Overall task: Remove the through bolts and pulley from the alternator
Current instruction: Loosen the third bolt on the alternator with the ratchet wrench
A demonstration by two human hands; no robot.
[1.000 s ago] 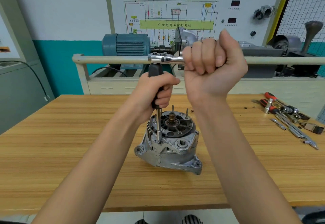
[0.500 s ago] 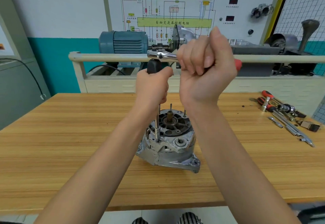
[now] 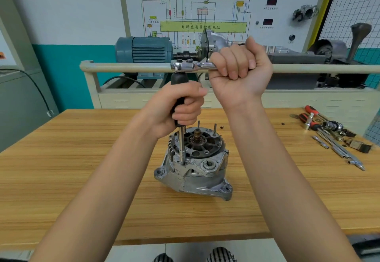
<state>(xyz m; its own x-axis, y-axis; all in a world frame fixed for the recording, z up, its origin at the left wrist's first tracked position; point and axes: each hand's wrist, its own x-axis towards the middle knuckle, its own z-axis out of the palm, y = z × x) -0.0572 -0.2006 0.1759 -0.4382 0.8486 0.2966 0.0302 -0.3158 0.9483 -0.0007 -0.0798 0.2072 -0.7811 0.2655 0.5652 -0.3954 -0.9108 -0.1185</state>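
A grey alternator (image 3: 195, 171) stands on the wooden table (image 3: 72, 169), open end up, with thin studs and its shaft sticking out of the top. A black-handled driver (image 3: 178, 80) stands upright with its steel shank (image 3: 182, 146) set into a bolt at the housing's front left. My left hand (image 3: 181, 109) grips the black handle. A chrome ratchet (image 3: 185, 65) sits across the driver's top, and my right hand (image 3: 238, 72) grips its handle, fist closed. The pulley is hidden beneath the alternator.
Loose tools (image 3: 329, 132), among them red-handled screwdrivers, sockets and extension bars, lie at the table's right. Behind the table runs a cream rail (image 3: 123, 68), with a blue motor (image 3: 144, 50) and gearbox rig beyond it. A wiring-diagram board hangs on the wall.
My right hand has swung the ratchet handle slightly, from a raised fist to level with the rail. The left hand has kept its grip on the driver.
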